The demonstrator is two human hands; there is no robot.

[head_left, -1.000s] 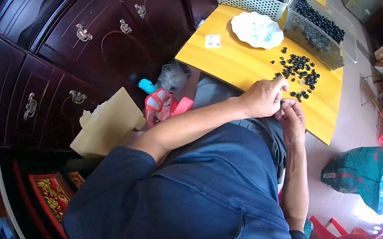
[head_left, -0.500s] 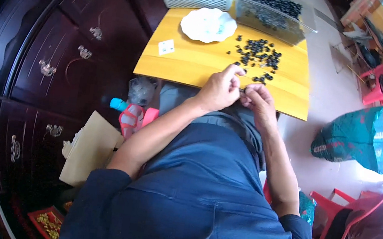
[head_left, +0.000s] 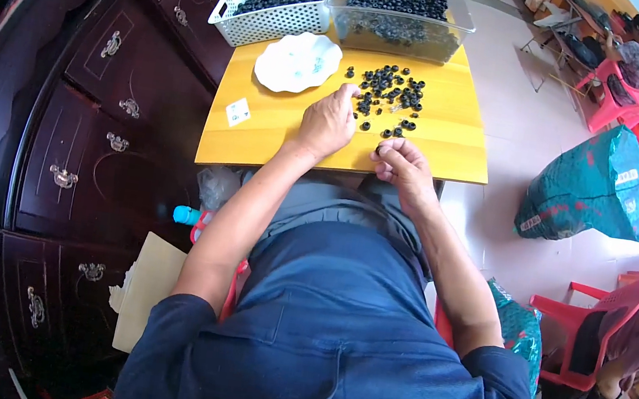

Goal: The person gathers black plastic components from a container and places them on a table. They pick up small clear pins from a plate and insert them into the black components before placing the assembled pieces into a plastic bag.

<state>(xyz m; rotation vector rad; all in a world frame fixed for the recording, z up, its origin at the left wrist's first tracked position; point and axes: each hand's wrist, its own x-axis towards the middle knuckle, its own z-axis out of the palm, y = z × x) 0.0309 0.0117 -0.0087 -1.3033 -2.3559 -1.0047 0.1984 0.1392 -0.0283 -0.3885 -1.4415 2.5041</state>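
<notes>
Small black round pieces (head_left: 388,87), some ring-like, lie loose on the yellow wooden table (head_left: 445,148). My left hand (head_left: 327,123) reaches to the left edge of this pile, its fingers drawn together beside some of the pieces. Whether anything sits between those fingertips is too small to make out. Nearer to me, at the front edge of the table, my right hand (head_left: 405,169) pinches one small black piece (head_left: 379,150) between thumb and fingers. A few tiny pale bits lie among the black pieces.
Beyond the pile stand a clear plastic bin (head_left: 397,27) and a white perforated basket (head_left: 272,13), both with many black pieces. A white scalloped plate (head_left: 296,64) and a small white card (head_left: 238,112) lie left. A teal sack (head_left: 590,189) stands on the floor to the right.
My left hand has parted from my right hand and moved forward and left to the pile. My right hand still pinches a black piece. The view has shifted a little.
</notes>
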